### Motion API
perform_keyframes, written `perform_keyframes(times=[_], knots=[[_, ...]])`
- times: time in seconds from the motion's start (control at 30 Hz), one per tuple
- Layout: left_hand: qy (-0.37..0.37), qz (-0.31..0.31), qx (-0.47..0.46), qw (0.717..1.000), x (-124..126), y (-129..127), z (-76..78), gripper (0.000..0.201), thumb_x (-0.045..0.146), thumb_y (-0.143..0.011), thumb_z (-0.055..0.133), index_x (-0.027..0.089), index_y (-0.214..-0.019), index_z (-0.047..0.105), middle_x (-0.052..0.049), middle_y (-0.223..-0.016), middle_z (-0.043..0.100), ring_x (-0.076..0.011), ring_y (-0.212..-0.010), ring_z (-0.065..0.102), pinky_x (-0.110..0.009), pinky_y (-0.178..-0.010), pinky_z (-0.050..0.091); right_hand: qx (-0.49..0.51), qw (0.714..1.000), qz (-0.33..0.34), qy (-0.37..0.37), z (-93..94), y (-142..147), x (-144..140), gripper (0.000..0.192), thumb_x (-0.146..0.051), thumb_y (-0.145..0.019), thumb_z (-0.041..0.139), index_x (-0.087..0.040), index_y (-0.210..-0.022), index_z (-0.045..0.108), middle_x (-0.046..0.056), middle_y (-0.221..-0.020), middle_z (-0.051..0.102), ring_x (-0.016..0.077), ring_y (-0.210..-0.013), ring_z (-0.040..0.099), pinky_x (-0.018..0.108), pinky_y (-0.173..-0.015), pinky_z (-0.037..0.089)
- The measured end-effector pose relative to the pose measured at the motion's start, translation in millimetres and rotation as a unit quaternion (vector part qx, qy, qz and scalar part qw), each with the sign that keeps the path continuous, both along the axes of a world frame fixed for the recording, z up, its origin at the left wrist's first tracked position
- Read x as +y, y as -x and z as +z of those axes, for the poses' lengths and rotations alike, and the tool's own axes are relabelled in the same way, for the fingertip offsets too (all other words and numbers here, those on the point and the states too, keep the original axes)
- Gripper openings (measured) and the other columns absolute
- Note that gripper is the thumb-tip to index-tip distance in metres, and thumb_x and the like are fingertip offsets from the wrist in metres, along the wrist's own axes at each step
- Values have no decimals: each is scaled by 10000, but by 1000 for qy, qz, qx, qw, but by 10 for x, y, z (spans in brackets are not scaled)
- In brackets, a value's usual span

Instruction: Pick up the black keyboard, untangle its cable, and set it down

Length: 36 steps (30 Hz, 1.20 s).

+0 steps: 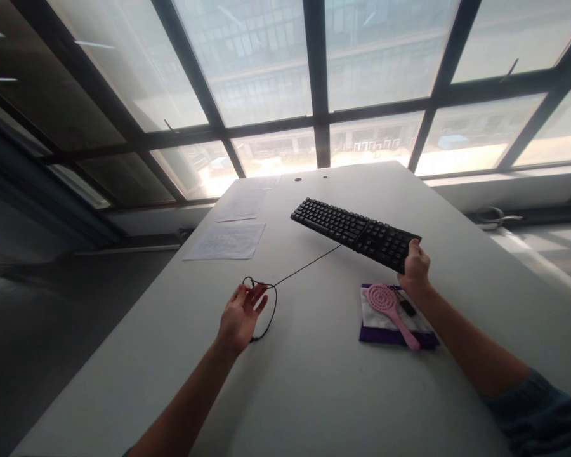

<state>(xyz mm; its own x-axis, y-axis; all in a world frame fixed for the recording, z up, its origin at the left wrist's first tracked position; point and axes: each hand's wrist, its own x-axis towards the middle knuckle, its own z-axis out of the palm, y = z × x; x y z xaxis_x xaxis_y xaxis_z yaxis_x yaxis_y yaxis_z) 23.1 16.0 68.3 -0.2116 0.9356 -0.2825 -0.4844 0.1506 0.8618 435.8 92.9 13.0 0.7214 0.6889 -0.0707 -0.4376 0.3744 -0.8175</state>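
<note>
The right hand [415,263] grips the near end of a black keyboard [356,233], holding it tilted above the white table [314,381]. The left hand [240,314], fingers spread apart, touches the looped cable [285,277]. A pink hairbrush [391,308] lies on a folded cloth [378,330] beside the right wrist.

A pink hairbrush [391,306] is lying on a white cloth [378,314], and this cloth is resting on a purple pad [375,334] — all on the grey table [314,381]. Beyond the hairbrush, to the left, two paper sheets [226,241] are lying flat — the windows [314,82] are standing behind them.
</note>
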Motion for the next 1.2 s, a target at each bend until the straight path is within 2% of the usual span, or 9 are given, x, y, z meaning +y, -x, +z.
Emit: perform_keyframes(times=[0.2, 0.3, 0.47, 0.73, 0.8, 0.9, 1.0, 1.1, 1.2], knots=[[25, -104, -113, 988, -82, 197, 14, 201, 285, -903, 663, 187, -756, 565, 5, -773, 619, -160, -769, 641, -357, -759, 564, 30, 999, -16, 15, 101, -104, 9, 289, -411, -968, 600, -136, -986, 690, 34, -853, 746, 148, -710, 726, 355, -784, 649], [16, -125, -131, 983, -96, 316, 22, 174, 283, -818, 731, 166, -742, 627, -45, -856, 659, -196, -848, 637, -371, -782, 571, 50, 998, -24, 34, 162, -129, 9, 281, -395, -983, 582, -134, -1004, 687, 31, -838, 747, 152, -713, 729, 367, -787, 650], [19, -136, -64, 988, -95, 362, 19, 213, 261, -693, 830, 147, -692, 651, -16, -738, 601, -150, -810, 604, -238, -723, 538, 47, 998, -20, 27, 227, -140, 7, 306, -401, -992, 569, -123, -1034, 691, 48, -850, 748, 180, -771, 749, 400, -820, 645], [39, -164, 91, 982, -131, 228, -14, 281, 97, -629, 848, 154, -700, 582, 26, -708, 557, -101, -690, 541, -211, -695, 501, 46, 998, -36, 7, 256, -236, 32, 308, -377, -1010, 533, -111, -1002, 688, 50, -838, 742, 175, -785, 744, 400, -845, 639], [28, -154, 125, 980, -109, 251, 0, 283, 44, -604, 804, 162, -793, 629, 33, -772, 590, -86, -679, 526, -195, -663, 469, 41, 998, -39, 1, 265, -264, 37, 308, -378, -1009, 529, -114, -1012, 686, 52, -853, 746, 173, -787, 743, 394, -841, 641], [16, -159, 183, 970, -67, 347, 7, 474, 32, -610, 735, 189, -1054, 690, 4, -924, 669, -85, -666, 528, -207, -637, 447, 34, 998, -49, 6, 288, -321, 47, 314, -396, -997, 535, -124, -1030, 687, 65, -897, 750, 186, -803, 747, 400, -835, 645], [21, -201, 230, 952, -45, 467, -21, 374, 151, -697, 719, 139, -1071, 727, -96, -1025, 716, -170, -829, 638, -292, -782, 521, 33, 997, -71, 16, 312, -394, 60, 295, -406, -976, 548, -153, -1012, 697, 87, -958, 753, 203, -840, 751, 403, -850, 646], [41, -202, 190, 960, -49, 543, -54, 300, 190, -716, 756, 112, -1006, 747, -148, -1067, 722, -248, -976, 671, -358, -889, 548, 20, 997, -72, 5, 326, -446, 69, 290, -424, -964, 537, -188, -1007, 700, 96, -1013, 756, 212, -885, 754, 416, -873, 643], [46, -190, 112, 974, -58, 556, -46, 249, 143, -681, 804, 111, -915, 727, -124, -976, 710, -214, -892, 669, -327, -825, 578, 5, 998, -66, -2, 327, -458, 69, 306, -451, -955, 535, -199, -1019, 695, 98, -1022, 755, 222, -894, 756, 448, -882, 641]])
